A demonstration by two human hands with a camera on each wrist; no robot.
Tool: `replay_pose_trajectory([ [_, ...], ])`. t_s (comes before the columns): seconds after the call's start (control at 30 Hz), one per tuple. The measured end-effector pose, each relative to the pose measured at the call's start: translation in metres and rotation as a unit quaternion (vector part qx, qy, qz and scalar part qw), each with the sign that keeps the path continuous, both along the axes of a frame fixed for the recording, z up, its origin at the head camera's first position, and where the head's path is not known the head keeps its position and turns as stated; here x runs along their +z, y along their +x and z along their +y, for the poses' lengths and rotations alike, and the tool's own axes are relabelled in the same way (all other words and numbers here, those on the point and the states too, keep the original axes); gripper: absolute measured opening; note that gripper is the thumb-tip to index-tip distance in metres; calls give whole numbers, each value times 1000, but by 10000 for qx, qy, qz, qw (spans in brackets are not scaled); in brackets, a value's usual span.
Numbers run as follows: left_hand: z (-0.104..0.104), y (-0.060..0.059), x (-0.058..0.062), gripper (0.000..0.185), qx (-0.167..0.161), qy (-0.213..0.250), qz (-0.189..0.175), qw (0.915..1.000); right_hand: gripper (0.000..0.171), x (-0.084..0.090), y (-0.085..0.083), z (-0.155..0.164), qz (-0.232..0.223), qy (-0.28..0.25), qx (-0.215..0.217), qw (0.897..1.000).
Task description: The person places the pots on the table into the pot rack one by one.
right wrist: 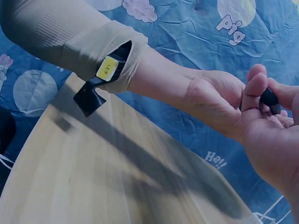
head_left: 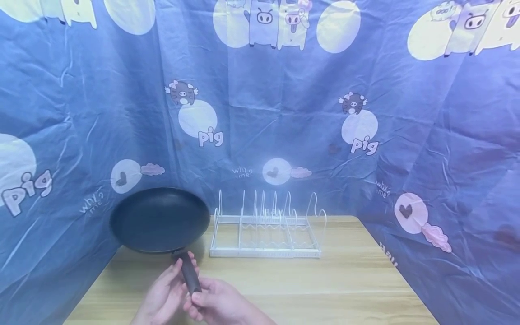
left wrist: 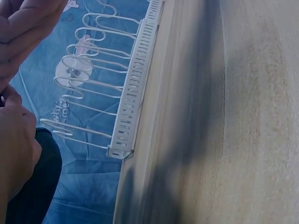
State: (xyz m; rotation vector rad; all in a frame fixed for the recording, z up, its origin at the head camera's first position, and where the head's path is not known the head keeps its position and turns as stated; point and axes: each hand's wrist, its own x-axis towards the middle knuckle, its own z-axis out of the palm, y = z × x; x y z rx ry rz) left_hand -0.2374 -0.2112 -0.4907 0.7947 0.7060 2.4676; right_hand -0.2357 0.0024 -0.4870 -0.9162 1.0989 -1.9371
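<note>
Two hands share one dark frying pan (head_left: 160, 220), the only pan in view. The left hand (head_left: 164, 295) has its fingers curled around the pan's dark handle (head_left: 189, 273) from the left, and the right hand (head_left: 219, 303) pinches the near end of that handle between thumb and fingers. In the right wrist view the handle's dark tip (right wrist: 269, 100) shows between the thumb and fingers of both hands, and a beige sleeve (right wrist: 70, 42) with a small yellow tag covers the left forearm. The pan is held tilted, its dark inside turned towards the camera, over the far left part of the table, with the handle pointing near and right.

One white wire rack (head_left: 266, 230) stands on the table to the right of the pan, near the far edge. About seven upright wire loops rise from its slotted frame; the exact count is hard to tell. All its slots look bare. The left wrist view shows the rack's slotted rail (left wrist: 135, 88) running close along the table's edge.

One light wooden table (head_left: 345, 284) carries everything. One blue cloth (head_left: 447, 135), printed with cartoon pigs, pale circles and the word "pig", hangs behind and at both sides, closing in the table on three sides. Bare wood stretches in front of the rack and out to the right, all the way to the near edge.
</note>
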Motion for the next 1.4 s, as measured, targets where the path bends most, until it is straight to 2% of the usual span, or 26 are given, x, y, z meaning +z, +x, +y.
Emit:
replay_pose_trajectory([
  [0.1, 3, 1, 1, 59, 252, -280, 17, 9993, 35, 4, 2, 4, 34, 229, -96, 9997],
  [0.17, 5, 2, 2, 55, 552, -603, 71, 9966, 35, 7, 3, 7, 120, 485, -268, 9984],
  [0.23, 6, 3, 1, 50, 878, -945, 172, 9915, 36, 11, 6, 10, 244, 800, -552, 9950],
  [0.3, 7, 3, 0, 46, 1256, -1342, 267, 9826, 33, 14, 8, 13, 549, 1228, -955, 9863],
  [0.37, 9, 3, -2, 43, 1614, -1681, 323, 9719, 28, 18, 12, 16, 919, 1710, -1401, 9709],
  [0.47, 11, 3, -6, 39, 2039, -2028, 339, 9572, 20, 22, 17, 17, 1316, 2377, -2028, 9408],
  [0.53, 14, 3, -8, 39, 2222, -2089, 333, 9518, 20, 25, 21, 15, 1440, 2712, -2382, 9214],
  [0.6, 17, 2, -8, 38, 2370, -2120, 337, 9475, 19, 27, 24, 12, 1461, 2928, -2655, 9069],
  [0.7, 22, 2, -7, 37, 2570, -2155, 358, 9414, 18, 29, 27, 9, 1592, 3174, -2950, 8870],
  [0.83, 28, 2, -5, 35, 2871, -2266, 376, 9299, 16, 26, 28, 8, 1830, 3307, -3131, 8713],
  [0.93, 33, 3, -2, 34, 3121, -2477, 300, 9167, 15, 22, 27, 10, 2056, 3309, -3152, 8654],
  [1.1, 42, 3, 6, 37, 3508, -3010, 94, 8867, 14, 18, 25, 13, 2368, 3343, -3137, 8566],
  [1.27, 52, 4, 16, 41, 3684, -3232, 249, 8713, 22, 14, 23, 15, 2584, 3432, -3372, 8377],
  [1.33, 55, 4, 21, 39, 3777, -3435, 370, 8591, 26, 11, 22, 16, 2456, 3320, -3458, 8426],
  [1.4, 58, 3, 26, 39, 3899, -3764, 368, 8396, 32, 8, 23, 17, 2203, 3086, -3472, 8577],
])
